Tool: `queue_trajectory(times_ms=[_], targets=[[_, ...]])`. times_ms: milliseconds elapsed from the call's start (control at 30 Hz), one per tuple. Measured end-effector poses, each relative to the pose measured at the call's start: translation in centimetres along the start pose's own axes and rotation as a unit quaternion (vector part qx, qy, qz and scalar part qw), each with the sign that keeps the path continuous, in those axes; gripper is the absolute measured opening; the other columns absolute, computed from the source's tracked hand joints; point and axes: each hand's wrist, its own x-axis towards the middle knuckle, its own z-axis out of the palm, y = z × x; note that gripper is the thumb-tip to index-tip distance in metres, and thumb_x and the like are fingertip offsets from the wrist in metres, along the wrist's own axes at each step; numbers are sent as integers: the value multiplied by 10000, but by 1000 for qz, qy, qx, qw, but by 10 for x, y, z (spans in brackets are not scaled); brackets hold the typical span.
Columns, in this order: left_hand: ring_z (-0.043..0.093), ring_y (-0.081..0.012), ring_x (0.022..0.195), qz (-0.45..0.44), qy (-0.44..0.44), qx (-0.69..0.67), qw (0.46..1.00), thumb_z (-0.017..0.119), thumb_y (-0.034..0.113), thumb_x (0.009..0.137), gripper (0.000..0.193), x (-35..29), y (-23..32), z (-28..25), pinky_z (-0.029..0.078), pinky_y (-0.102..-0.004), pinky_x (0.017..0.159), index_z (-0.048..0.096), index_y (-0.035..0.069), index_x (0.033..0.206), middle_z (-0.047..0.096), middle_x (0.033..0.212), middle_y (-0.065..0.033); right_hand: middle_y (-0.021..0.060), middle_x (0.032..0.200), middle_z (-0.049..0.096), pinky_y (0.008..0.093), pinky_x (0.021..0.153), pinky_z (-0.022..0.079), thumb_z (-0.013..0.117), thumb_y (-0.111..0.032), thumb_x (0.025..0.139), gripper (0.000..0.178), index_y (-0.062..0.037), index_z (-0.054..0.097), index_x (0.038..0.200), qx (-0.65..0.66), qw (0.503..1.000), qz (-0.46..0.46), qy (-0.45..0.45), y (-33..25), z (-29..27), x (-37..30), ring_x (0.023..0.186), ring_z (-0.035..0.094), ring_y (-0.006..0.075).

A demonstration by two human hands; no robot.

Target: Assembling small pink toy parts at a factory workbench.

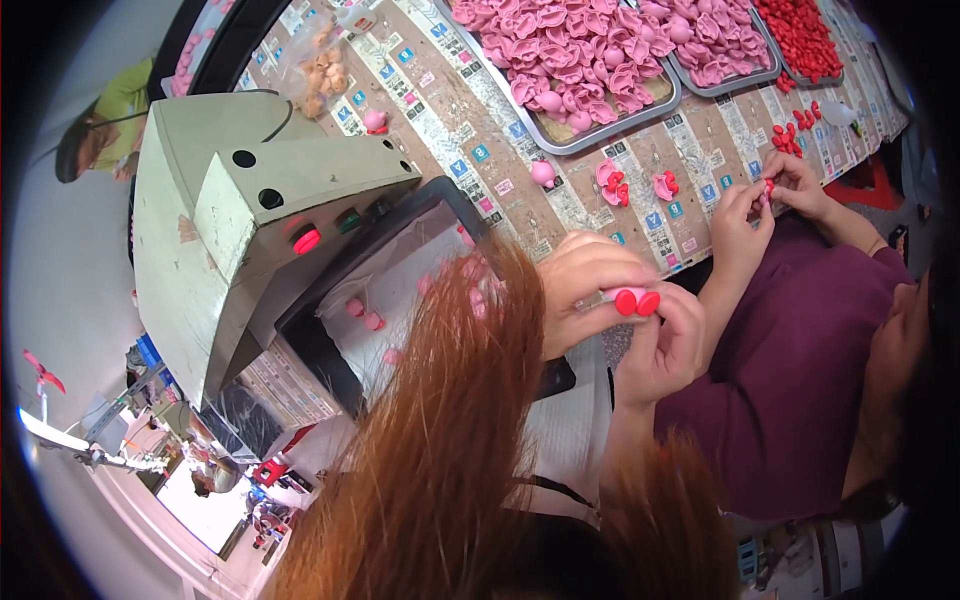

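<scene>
In front of me, a small pink plastic toy part with two red oval feet (pixel 637 302) is pinched between the fingers of both hands. My left hand (pixel 588 285) closes on its pink end from the left. My right hand (pixel 668 345) grips it from the right, fingertips near the red feet. Most of the pink portion is covered by my fingers. Long hair hides my left forearm. Just beyond my hands on the table lie pink shells with red pieces (pixel 610 185) and a round pink part (pixel 542 173).
Far off stand trays of pink shells (pixel 575 60) and red pieces (pixel 800 35). At left is a pale green machine with a red button (pixel 306 238), beside a black-rimmed tray (pixel 450 195) holding pink parts. On my right, a co-worker's hands (pixel 745 225) hold a small red-and-pink piece.
</scene>
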Motion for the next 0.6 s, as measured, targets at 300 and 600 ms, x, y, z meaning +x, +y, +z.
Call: queue_trajectory(times_ms=[300,600], targets=[[584,-209,766,85,-17,51,995,660,107,674,259,-1,6,-7,418,-315,681,565,60,910,605,872,-78,154,876,536,287,680,454,547,70,737,152,51,510,883,118,992,-2,54,8,2,-15,752,551,224],[520,-197,846,136,-49,106,984,677,152,653,313,8,1,-5,369,-310,736,577,90,943,595,899,-45,158,961,538,258,748,439,532,22,775,204,53,478,969,248,952,176,12,11,-3,-17,827,549,167]])
